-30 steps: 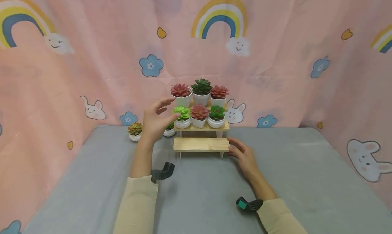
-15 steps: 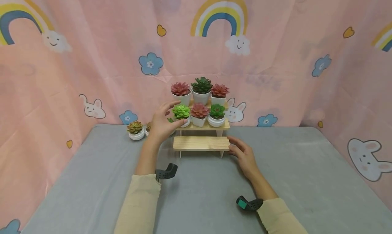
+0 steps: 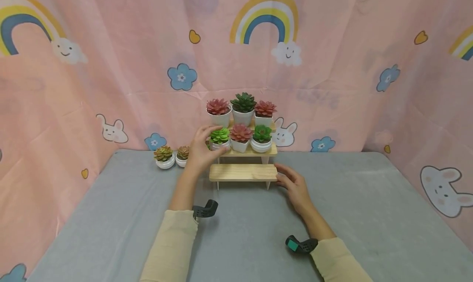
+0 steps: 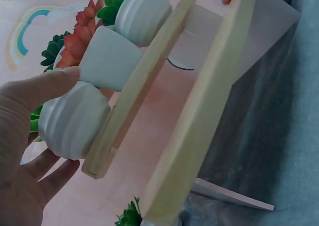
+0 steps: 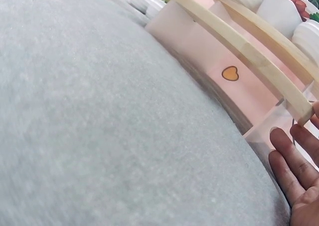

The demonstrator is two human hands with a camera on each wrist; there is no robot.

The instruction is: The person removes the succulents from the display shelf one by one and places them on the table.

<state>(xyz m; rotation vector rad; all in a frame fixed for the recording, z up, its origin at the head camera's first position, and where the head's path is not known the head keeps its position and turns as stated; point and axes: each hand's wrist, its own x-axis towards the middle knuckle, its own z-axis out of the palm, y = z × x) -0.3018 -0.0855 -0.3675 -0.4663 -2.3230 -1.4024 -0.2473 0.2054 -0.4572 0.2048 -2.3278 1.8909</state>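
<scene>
Cream sleeves [image 3: 171,245] come in from the bottom of the frame, a black device [image 3: 301,245] at each wrist, over a grey cloth [image 3: 244,228]. Right of centre, the right hand [image 3: 295,191] has its fingers loosely extended, tips touching the right end of the low wooden shelf [image 3: 242,172]. Further back, left of centre, the left hand [image 3: 201,151] grips the ribbed white pot of the bright green succulent [image 3: 220,136], thumb on the near side, fingers round the far; the pot sits at the left end of the middle shelf [image 3: 273,151]. Beside it, a pink succulent [image 3: 241,132], then a green succulent [image 3: 262,134]. At the left, two yellowish succulents [image 3: 163,154] on the cloth. Top row behind: red, dark green, red plants [image 3: 243,104]. Last, a pink rainbow-print curtain [image 3: 332,101].
</scene>
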